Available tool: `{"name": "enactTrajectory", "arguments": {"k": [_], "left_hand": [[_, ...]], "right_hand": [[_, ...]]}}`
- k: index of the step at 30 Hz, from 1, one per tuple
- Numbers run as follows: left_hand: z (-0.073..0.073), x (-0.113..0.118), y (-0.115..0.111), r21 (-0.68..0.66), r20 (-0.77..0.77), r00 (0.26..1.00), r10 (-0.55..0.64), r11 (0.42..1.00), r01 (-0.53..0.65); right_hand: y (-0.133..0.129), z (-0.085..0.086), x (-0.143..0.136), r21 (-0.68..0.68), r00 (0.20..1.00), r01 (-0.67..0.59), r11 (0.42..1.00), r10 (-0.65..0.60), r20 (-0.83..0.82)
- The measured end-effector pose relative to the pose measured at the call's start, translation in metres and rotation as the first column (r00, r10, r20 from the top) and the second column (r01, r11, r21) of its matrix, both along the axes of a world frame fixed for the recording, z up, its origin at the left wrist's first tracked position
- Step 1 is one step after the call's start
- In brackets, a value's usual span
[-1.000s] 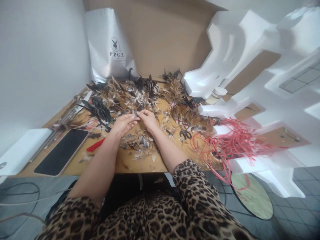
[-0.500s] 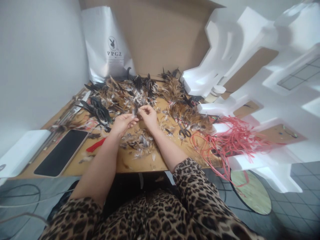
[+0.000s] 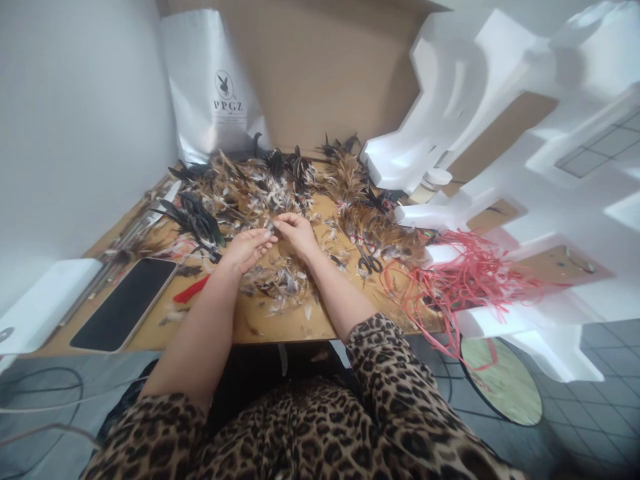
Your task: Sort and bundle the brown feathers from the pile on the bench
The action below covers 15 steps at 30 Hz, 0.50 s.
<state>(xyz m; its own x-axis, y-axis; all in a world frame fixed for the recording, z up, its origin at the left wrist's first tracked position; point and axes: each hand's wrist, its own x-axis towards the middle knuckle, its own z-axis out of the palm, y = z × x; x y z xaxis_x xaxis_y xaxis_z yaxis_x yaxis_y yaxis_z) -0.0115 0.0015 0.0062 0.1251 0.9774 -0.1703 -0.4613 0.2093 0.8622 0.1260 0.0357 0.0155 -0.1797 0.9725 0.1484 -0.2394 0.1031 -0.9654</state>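
Note:
My left hand pinches a small feather between thumb and fingertips over the middle of the table. Close against it, my right hand has its fingers closed at the same feather, so the fingertips of both hands nearly touch. Just behind them spreads a pile of brown, white and black feathers. Loose fluffy feathers lie between my forearms. A bundle of black feathers rests left of my hands, and brown feather bunches lie to the right.
Black-handled scissors lie right of my right forearm, near tangled red ribbon hanging over the edge. A phone, a white box and a red tassel are at left. White foam pieces stack at right; a silver bag stands behind.
My right fingertips have shifted slightly left and down toward the left ones. Less of the feather shows above my fingers. Both hands otherwise stay in place.

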Motion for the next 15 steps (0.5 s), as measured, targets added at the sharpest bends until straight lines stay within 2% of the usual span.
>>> {"name": "enactTrajectory", "arguments": {"k": [4,8,15], "left_hand": [[0.0032,-0.0015,0.0,-0.042,0.163,0.986,-0.043,0.998,0.051],[0.0069,-0.002,-0.0014,-0.09,0.234,0.972,-0.017,0.995,0.039],[0.0087,-0.0027,-0.0026,-0.158,0.308,0.951,0.009,0.987,0.042]], "right_hand": [[-0.0007,0.001,0.0022,-0.076,0.984,-0.131,0.989,0.121,-0.129],[0.0,-0.0007,0.0033,-0.097,0.957,-0.233,0.968,0.21,-0.201],[0.0002,-0.0026,0.0033,-0.139,0.922,-0.29,0.947,0.237,-0.307]]}}
